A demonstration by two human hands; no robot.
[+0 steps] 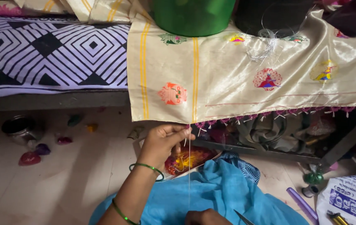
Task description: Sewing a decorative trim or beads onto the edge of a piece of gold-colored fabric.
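Observation:
My left hand [163,143], with green bangles on the wrist, pinches the lower hem of a cream silk cloth [228,79] just beside its first pink tassel [200,125]. The cloth hangs over a bed edge and bears small coloured motifs and yellow stripes. A thin white thread [189,175] runs straight down from that pinch to my right hand [205,217], a closed fist at the bottom edge, which seems to hold the thread taut. A metal tip [242,216] pokes out beside the fist. Blue cloth [223,187] covers my lap.
A green bucket [192,16] and a dark container [269,16] stand on the cloth. A purple patterned sheet [49,50] lies left. On the floor are a steel pot [17,127], coloured bits [30,157], a tray of orange threads [188,160], a purple tube [300,202] and a white bag [350,200].

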